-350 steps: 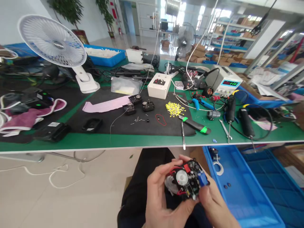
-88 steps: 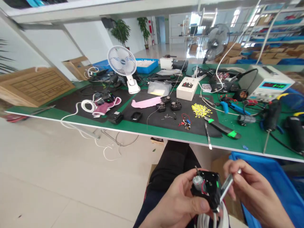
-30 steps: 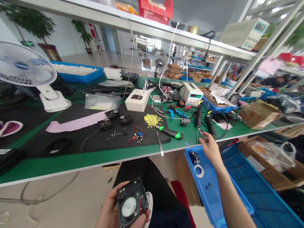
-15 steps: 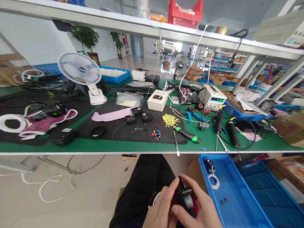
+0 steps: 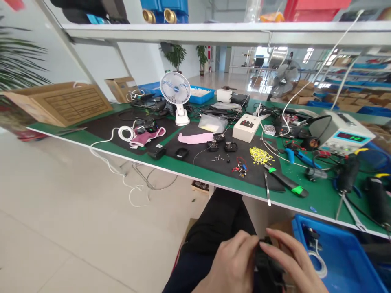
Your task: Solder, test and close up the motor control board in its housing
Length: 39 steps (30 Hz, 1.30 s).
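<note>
Low in the picture, over my lap, my left hand point(image 5: 233, 264) and my right hand point(image 5: 293, 264) close together on a small black device housing point(image 5: 269, 266). Fingers of both hands wrap round it and hide most of it. On the black mat point(image 5: 201, 156) of the green bench lie two more small black units point(image 5: 221, 144), loose screws, a red-wired circuit piece point(image 5: 241, 167) and a heap of small yellow parts point(image 5: 259, 155).
A blue bin point(image 5: 345, 260) with a white cable stands to my right below the bench edge. The bench holds a white desk fan point(image 5: 176, 92), a white control box point(image 5: 246, 127), a power supply point(image 5: 342, 134), electric screwdrivers point(image 5: 348, 179), a green-marked knife point(image 5: 285, 184), tweezers and cardboard boxes point(image 5: 58, 103).
My head has turned left, so the bench has shifted right in view. One second ago my right hand reached to the bench edge; it has since rejoined the left on the black housing.
</note>
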### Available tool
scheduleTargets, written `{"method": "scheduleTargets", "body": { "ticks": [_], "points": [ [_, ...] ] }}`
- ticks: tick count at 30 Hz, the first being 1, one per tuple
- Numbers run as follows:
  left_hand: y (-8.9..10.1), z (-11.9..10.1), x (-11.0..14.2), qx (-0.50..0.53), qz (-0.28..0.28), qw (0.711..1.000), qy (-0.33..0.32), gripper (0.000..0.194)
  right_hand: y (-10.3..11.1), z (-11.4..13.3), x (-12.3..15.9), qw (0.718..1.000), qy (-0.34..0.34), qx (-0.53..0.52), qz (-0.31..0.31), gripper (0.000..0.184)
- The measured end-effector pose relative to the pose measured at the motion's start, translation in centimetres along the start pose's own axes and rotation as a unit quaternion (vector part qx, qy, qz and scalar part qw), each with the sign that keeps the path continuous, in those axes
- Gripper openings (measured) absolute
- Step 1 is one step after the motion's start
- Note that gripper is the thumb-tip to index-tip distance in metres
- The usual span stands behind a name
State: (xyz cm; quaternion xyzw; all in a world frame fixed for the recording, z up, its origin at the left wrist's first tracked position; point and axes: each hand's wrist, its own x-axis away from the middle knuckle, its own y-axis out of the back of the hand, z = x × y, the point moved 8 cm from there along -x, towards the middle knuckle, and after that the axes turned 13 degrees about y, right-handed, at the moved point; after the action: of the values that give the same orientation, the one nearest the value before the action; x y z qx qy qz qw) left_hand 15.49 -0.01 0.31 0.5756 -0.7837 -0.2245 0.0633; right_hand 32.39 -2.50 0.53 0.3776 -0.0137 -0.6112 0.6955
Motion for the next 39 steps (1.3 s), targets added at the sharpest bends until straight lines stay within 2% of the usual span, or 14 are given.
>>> {"method": "scheduleTargets", "body": {
  "ticks": [2, 3, 7, 9, 12, 15, 18, 21, 23, 25, 27, 30, 35, 39],
  "points": [
    [1.4, -0.4, -0.2, 0.008, -0.043, 0.999, 0.009, 0.030, 0.0, -1.1, 1.0, 0.992, -0.111, -0.036, -0.055, 0.053],
    [2.1, -0.6, -0.2, 0.019, -0.060, 0.998, 0.019, 0.028, 0.0, -1.1, 1.4, 0.987, -0.134, -0.046, -0.071, 0.055],
    [3.2, -1.4, -0.7, 0.090, -0.039, 0.993, 0.060, 0.022, 0.0, 0.1, 0.9, 0.990, -0.101, -0.057, -0.075, 0.051],
    [2.7, -2.4, -0.8, 0.114, 0.006, 0.993, 0.029, 0.022, 0.0, 0.0, 0.3, 0.983, -0.111, -0.124, -0.084, 0.053],
    [1.2, -3.6, -0.5, 0.112, 0.063, 0.990, -0.051, 0.022, -0.8, 0.2, -1.1, 0.943, -0.158, -0.279, -0.086, 0.075],
    [0.4, -3.6, -0.2, 0.100, 0.058, 0.989, -0.091, 0.022, -1.1, 2.0, -2.7, 0.936, -0.155, -0.315, -0.035, 0.093],
    [1.2, -2.5, -0.3, 0.082, 0.016, 0.996, -0.040, 0.021, 0.0, 4.3, -3.7, 0.964, -0.076, -0.255, -0.005, 0.090],
    [2.8, -1.5, -0.5, 0.071, -0.014, 0.997, 0.033, 0.019, 1.4, 4.0, -3.2, 0.971, -0.082, -0.206, -0.090, 0.068],
    [3.3, -1.5, -0.4, 0.072, -0.018, 0.996, 0.042, 0.018, 1.1, 2.6, -2.4, 0.953, -0.141, -0.230, -0.138, 0.064],
    [2.9, -1.9, -0.4, 0.060, -0.004, 0.998, 0.017, 0.018, -0.4, 1.7, -2.0, 0.929, -0.184, -0.291, -0.133, 0.072],
    [1.9, -2.5, -0.4, 0.039, 0.014, 0.999, -0.030, 0.021, -1.7, 1.9, -2.0, 0.909, -0.191, -0.353, -0.112, 0.084],
    [0.9, -3.0, -0.3, 0.035, 0.026, 0.996, -0.081, 0.031, -2.0, 3.0, -2.2, 0.891, -0.160, -0.412, -0.104, 0.096],
    [1.9, -2.2, -0.1, 0.027, -0.013, 0.999, -0.031, 0.021, -1.0, 3.2, -1.7, 0.947, -0.104, -0.280, -0.121, 0.080],
    [2.3, -1.6, 0.7, 0.030, -0.051, 0.998, -0.013, 0.017, -2.1, 1.0, -0.3, 0.940, -0.174, -0.252, -0.153, 0.089]
  ]
}}
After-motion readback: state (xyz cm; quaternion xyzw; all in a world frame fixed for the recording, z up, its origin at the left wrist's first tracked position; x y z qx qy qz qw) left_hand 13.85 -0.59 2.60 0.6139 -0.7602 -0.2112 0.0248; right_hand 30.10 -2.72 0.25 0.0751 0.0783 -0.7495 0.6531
